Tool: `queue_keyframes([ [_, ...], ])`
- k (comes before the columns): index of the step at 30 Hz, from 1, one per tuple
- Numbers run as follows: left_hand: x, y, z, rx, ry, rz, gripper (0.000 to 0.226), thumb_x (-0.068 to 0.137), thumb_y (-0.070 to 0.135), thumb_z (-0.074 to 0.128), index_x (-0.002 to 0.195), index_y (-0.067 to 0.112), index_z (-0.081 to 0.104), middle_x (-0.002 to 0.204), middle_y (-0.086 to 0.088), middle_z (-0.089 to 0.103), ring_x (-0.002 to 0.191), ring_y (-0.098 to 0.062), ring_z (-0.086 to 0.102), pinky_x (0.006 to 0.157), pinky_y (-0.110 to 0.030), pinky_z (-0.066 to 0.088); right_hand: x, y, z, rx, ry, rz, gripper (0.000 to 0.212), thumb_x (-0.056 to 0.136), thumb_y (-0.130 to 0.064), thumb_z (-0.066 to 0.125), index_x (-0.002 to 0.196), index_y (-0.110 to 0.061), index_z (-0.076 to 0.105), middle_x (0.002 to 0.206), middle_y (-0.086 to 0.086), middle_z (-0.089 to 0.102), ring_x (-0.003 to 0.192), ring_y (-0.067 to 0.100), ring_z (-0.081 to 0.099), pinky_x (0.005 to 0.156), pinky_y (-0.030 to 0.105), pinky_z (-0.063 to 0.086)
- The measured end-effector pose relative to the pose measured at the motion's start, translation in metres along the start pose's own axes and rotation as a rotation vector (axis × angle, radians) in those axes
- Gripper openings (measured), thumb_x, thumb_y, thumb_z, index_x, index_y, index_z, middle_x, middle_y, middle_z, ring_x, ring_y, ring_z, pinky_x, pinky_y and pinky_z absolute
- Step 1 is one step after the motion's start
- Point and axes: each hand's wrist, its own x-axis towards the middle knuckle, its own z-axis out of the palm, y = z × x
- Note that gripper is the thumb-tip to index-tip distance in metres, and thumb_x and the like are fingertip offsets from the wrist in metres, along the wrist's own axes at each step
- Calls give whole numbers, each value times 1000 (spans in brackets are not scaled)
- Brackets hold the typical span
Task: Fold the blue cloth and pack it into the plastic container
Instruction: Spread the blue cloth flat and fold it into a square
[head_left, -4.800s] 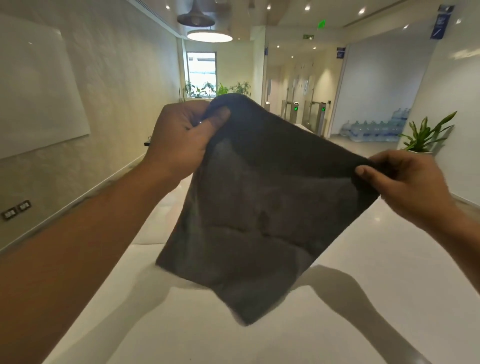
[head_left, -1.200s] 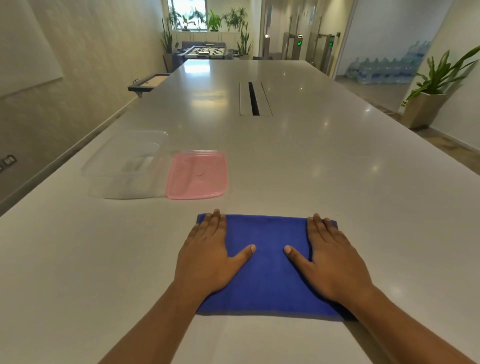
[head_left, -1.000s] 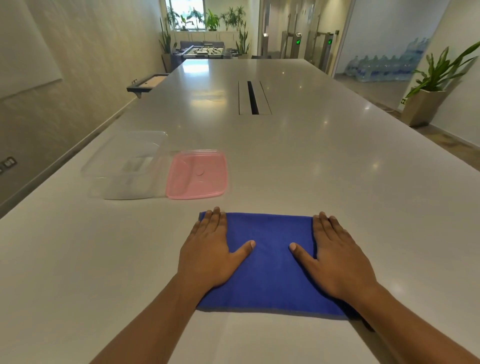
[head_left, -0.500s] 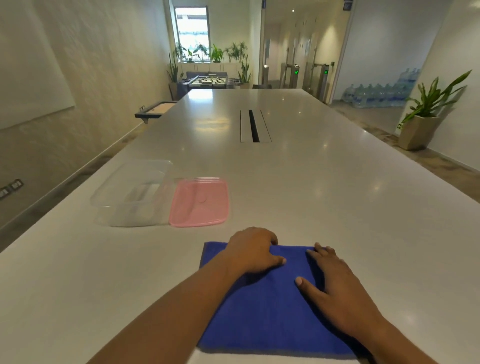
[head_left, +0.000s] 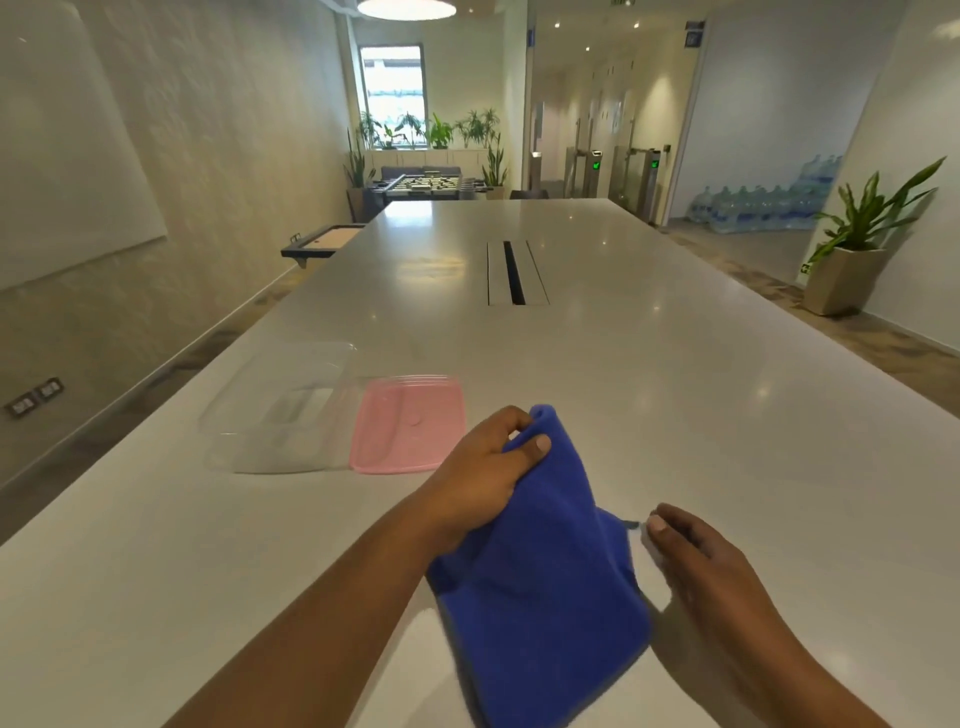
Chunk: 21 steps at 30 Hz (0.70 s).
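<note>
Your left hand (head_left: 485, 470) pinches the top of the folded blue cloth (head_left: 545, 571), lifting it off the table (head_left: 675, 389) near its front edge. Your right hand (head_left: 696, 561) hovers loosely curled, empty, just beside the cloth. The clear plastic container (head_left: 275, 410) and pink lid (head_left: 410, 423) sit toward the left edge.

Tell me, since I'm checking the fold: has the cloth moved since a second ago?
Yes. The left hand has lifted the cloth's far edge, toward the pink lid.
</note>
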Motion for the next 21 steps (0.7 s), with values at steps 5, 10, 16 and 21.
queue_keyframes([
  [5, -19, 9, -1, -340, 81, -50, 20, 92, 46, 53, 94, 29, 63, 94, 6, 72, 85, -13, 70, 76, -29, 57, -17, -14, 19, 212, -250, 303, 62, 70, -52, 65, 108, -3, 75, 111, 30, 68, 96, 39, 72, 82, 50, 57],
  [10, -32, 9, 1, -701, 128, -94, 30, 92, 39, 57, 112, 17, 64, 112, -6, 71, 104, -24, 67, 90, -42, 53, -33, -13, 28, 477, -432, 434, 47, 82, -42, 63, 111, -7, 75, 115, 16, 74, 99, 40, 72, 81, 51, 58],
  [16, -40, 1, -8, -567, 228, -125, 26, 90, 42, 59, 106, 22, 64, 106, -5, 73, 96, -21, 70, 81, -36, 56, -32, -21, 22, 353, -387, 136, 27, 78, -17, 68, 99, -4, 78, 109, 22, 74, 92, 37, 74, 71, 42, 60],
  [21, -43, 2, -23, -287, 323, -73, 22, 88, 42, 61, 100, 23, 62, 81, 5, 76, 69, -7, 70, 56, -20, 50, -30, -47, 13, 27, -246, -192, 36, 70, -35, 75, 97, -11, 78, 99, 19, 77, 83, 28, 76, 59, 31, 59],
])
